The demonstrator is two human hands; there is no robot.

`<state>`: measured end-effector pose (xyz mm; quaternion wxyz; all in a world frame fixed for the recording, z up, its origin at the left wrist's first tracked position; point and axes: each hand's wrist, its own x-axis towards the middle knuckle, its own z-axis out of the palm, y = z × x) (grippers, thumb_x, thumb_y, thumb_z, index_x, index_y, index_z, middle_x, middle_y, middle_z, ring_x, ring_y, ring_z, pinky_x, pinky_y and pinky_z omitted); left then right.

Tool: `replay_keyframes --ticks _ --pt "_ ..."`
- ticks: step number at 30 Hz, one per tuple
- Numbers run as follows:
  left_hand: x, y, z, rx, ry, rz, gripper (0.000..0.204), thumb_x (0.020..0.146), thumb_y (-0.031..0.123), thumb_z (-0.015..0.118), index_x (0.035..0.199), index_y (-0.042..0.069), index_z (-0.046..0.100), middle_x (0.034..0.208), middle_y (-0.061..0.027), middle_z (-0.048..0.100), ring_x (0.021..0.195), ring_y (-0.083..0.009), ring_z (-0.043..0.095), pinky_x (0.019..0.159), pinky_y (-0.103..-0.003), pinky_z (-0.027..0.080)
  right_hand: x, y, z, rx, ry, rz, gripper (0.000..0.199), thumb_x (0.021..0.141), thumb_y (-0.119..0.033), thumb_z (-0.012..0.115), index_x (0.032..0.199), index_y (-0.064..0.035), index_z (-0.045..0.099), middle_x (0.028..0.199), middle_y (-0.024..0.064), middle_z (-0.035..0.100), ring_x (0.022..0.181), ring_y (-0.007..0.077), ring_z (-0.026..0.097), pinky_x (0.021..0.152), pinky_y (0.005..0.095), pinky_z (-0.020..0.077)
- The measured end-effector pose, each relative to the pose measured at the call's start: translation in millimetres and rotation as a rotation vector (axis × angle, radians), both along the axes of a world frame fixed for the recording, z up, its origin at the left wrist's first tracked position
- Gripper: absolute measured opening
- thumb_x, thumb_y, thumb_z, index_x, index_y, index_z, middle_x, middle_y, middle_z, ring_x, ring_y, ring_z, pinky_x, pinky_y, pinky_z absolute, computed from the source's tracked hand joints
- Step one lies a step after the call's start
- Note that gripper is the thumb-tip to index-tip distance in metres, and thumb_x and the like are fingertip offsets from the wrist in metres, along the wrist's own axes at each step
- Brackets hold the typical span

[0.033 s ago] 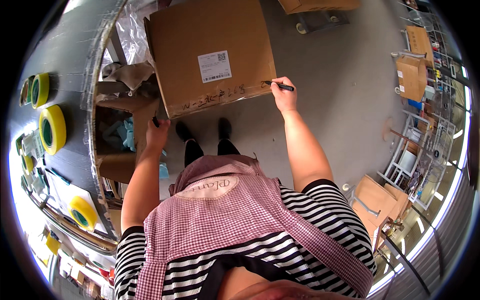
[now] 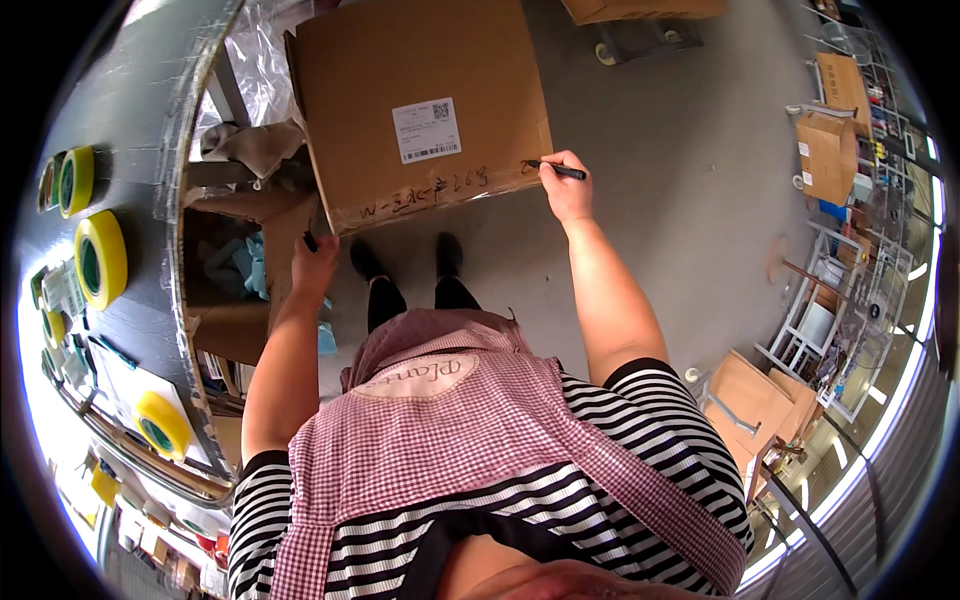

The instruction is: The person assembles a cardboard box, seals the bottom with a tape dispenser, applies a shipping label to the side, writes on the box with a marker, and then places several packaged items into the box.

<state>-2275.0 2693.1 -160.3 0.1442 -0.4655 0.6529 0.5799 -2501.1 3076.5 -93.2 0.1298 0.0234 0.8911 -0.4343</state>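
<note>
Item: cardboard box (image 2: 420,100), upper centre of frame, standing on the floor (image 2: 650,200). I saw the right hand (image 2: 568,190) closed on a black marker (image 2: 560,171), tip at the box's near edge; left hand (image 2: 315,262) gripped the lower left corner. Risk, I judged: box shifting under the stroke, smearing the writing.

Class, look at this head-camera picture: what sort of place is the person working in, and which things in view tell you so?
Probably a packing or shipping area of a warehouse. The right hand writes with a marker on a labelled cardboard box, yellow tape rolls lie on the bench, and more cartons stand about.
</note>
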Motion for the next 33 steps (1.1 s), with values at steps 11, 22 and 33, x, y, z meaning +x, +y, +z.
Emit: replay_keyframes --ticks 11,22,33 --pt "-12.8 29.9 -39.1 0.126 0.208 0.515 0.033 0.084 0.009 0.075 0.092 0.003 0.043 0.089 -0.0078 0.054 0.078 -0.0192 0.063 0.072 -0.031 0.058 -9.2 20.4 -17.5 -0.056 0.213 0.243 0.01 0.079 -0.011 0.068 0.084 -0.0041 0.064 0.078 0.0109 0.067 0.069 0.0253 0.066 0.065 0.0326 0.0519" --pt "-16.7 34.2 -27.0 0.1 0.174 0.49 0.031 0.085 0.011 0.074 0.088 0.005 0.043 0.087 -0.0068 0.054 0.081 -0.0192 0.063 0.077 -0.031 0.058 -11.7 18.1 -15.3 -0.03 0.231 0.274 0.011 0.079 -0.013 0.067 0.082 -0.0044 0.062 0.077 0.0109 0.066 0.068 0.0266 0.065 0.063 0.0333 0.051" --pt "-11.7 34.0 -36.2 0.061 0.181 0.501 0.033 0.083 0.012 0.076 0.088 0.004 0.044 0.087 -0.0064 0.054 0.079 -0.0174 0.062 0.074 -0.03 0.059 -13.5 11.2 -17.5 -0.02 0.239 0.188 0.01 0.081 -0.012 0.068 0.084 -0.0038 0.062 0.074 0.0113 0.065 0.068 0.0255 0.065 0.063 0.0346 0.0515"
